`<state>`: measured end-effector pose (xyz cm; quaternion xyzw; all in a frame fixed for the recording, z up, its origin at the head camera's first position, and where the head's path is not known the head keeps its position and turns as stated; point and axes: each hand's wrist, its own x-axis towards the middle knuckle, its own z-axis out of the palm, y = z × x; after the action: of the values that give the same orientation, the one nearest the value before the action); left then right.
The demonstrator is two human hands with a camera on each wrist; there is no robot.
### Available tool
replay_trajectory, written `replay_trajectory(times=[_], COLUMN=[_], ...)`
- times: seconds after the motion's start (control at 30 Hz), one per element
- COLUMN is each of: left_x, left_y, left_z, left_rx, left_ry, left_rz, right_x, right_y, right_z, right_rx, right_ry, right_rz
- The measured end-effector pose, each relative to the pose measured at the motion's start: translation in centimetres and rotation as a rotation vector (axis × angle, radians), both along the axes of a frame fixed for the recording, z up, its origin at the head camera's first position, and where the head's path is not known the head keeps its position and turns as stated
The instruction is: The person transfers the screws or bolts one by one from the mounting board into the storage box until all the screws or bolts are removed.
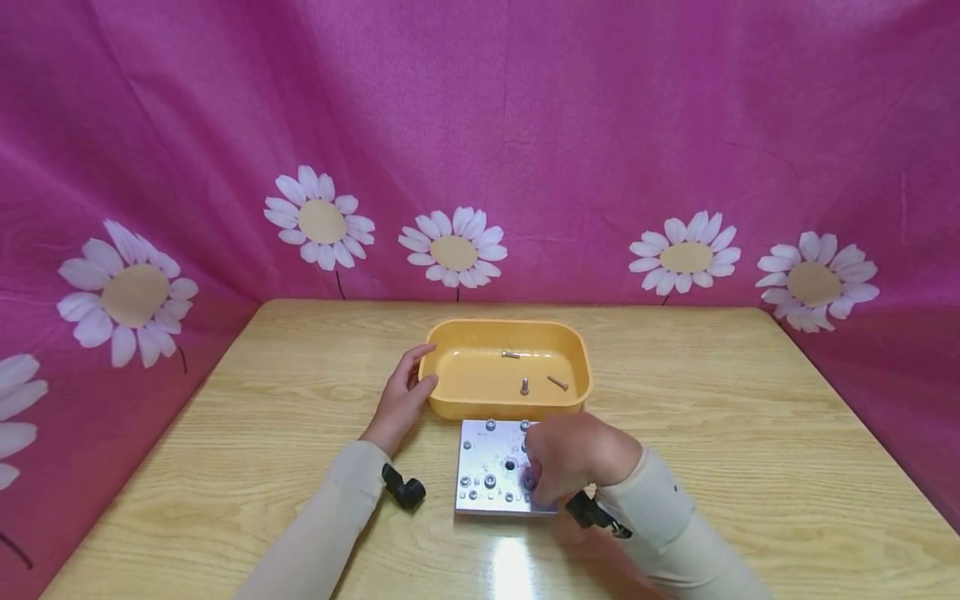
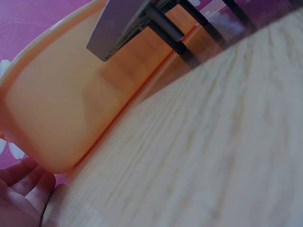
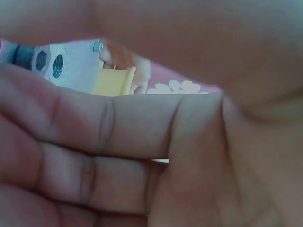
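Taking the silver rectangular metal plate point(image 1: 477, 462) as dial centre, we record the following.

Plate: one, on the pale wood-grain table point(image 1: 262, 433). Round socket screw heads dot its upper face, including one at 11 o'clock point(image 1: 491, 425) and another at 1 o'clock point(image 1: 525, 425); a dark round hole point(image 1: 509, 466) sits mid-face. In the left wrist view, black threaded shafts point(image 2: 194, 12) project beneath it.

Tray: one, yellow-orange plastic, oblong, round-cornered point(image 1: 480, 411), at 12 o'clock, just beside the plate; we cannot tell whether the two touch. Its floor bears three small metal screws: one near 12 o'clock of the tray's middle point(image 1: 511, 355), one toward 4 o'clock point(image 1: 558, 383), one toward 5 o'clock point(image 1: 525, 387).

Left hand point(image 1: 396, 404): at 10 o'clock, holding the tray's 9 o'clock end, thumb and forefinger well apart at the rim.

Right hand point(image 1: 581, 454): at 3 o'clock, over the plate's edge, fingers bent in narrowly; its fingertips are hidden, so we cannot tell what, if anything, they pinch.

Sleeves: two, cream cloth, left point(image 1: 345, 483) and right point(image 1: 675, 508), each with a black fitting at the wrist.

Backdrop: magenta cloth point(image 1: 555, 125) printed with white daisies point(image 1: 453, 252).
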<state>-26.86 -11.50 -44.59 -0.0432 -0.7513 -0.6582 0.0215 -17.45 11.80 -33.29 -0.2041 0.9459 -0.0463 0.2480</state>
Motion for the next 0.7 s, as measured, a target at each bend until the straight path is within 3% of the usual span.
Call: replay_trajectory(times=[0.7], left_x=[-0.1], left_y=[-0.12], left_z=[-0.21], left_rx=[0.007], left_ry=[0.0], left_rz=[-0.012], right_x=[0.04], right_y=[-0.11], right_z=[-0.07], right_rx=[-0.008], right_ry=[-0.012], right_rz=[0.001])
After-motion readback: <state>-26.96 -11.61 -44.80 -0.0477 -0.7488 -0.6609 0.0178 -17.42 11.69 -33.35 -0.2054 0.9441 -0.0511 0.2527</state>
